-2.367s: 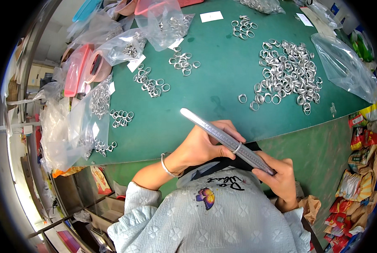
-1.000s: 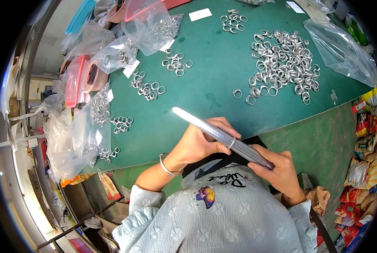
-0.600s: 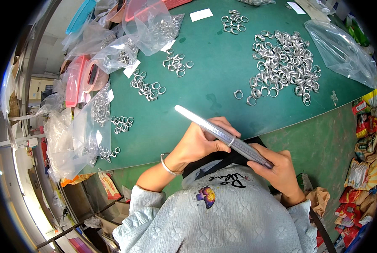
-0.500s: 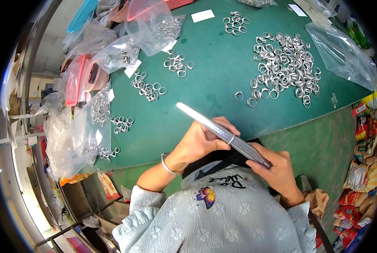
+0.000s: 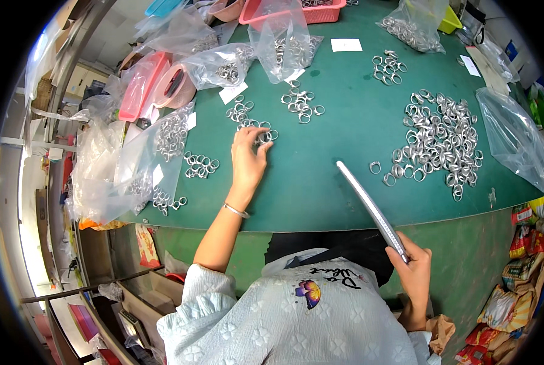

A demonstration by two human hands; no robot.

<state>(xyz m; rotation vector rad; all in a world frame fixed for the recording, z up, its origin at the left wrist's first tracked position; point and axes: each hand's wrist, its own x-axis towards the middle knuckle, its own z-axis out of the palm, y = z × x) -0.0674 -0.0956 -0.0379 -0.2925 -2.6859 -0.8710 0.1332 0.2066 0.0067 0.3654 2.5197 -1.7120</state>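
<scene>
My right hand [image 5: 413,264] is closed round the thick end of a metal ring mandrel [image 5: 369,208]. Its narrow tip points away from me over the green table, and no ring shows on it. My left hand [image 5: 249,157] reaches to a small group of metal rings [image 5: 239,111] left of the middle. Thumb and fingertips pinch at a ring [image 5: 264,137] on the near edge of that group, partly hidden by the fingers. To the right lies a large heap of rings [image 5: 442,143], with a single ring [image 5: 375,167] beside it.
Clear plastic bags of rings [image 5: 226,67] and white paper slips [image 5: 346,45] line the far and left sides of the green table [image 5: 308,182]. A pink basket [image 5: 323,13] stands at the back. Another plastic bag [image 5: 515,140] lies on the right. Smaller ring groups [image 5: 302,103] sit nearby.
My left hand has left the mandrel and moved to the ring group on the left. The ring on the mandrel is off it. My right hand has swung the mandrel's tip rightward.
</scene>
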